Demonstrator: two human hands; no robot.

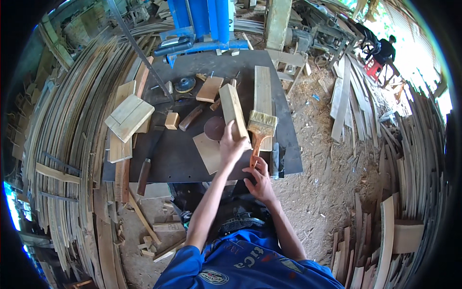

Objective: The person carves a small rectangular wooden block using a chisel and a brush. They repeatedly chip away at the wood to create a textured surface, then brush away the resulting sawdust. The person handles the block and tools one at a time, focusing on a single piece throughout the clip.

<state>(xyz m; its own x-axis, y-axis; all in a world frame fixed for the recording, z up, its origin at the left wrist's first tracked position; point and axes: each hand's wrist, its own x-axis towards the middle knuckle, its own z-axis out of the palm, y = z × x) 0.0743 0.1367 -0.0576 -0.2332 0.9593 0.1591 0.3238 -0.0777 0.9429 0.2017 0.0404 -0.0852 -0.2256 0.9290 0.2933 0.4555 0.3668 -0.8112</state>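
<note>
My left hand (233, 145) is closed around the near end of a pale wooden block (232, 107), which is tilted up over the dark table. In my right hand (260, 182) is a wide flat paintbrush (262, 126) with a wooden handle, pinched near the handle's end, its pale bristles pointing away from me. The brush head is just right of the block; I cannot tell whether they touch. Beneath the block lie a maroon sanding disc (213, 129) and a thin square wooden sheet (206, 153). A long board (262, 89) lies behind the brush.
On the dark table (183, 161) are a small wooden cube (172, 120), a wooden handle (191, 118), a round black disc (185, 85) and a long knife (144, 176). Boards (130, 117) are stacked at its left edge. Planks (79, 120) line the left side. A person (385, 50) is far right.
</note>
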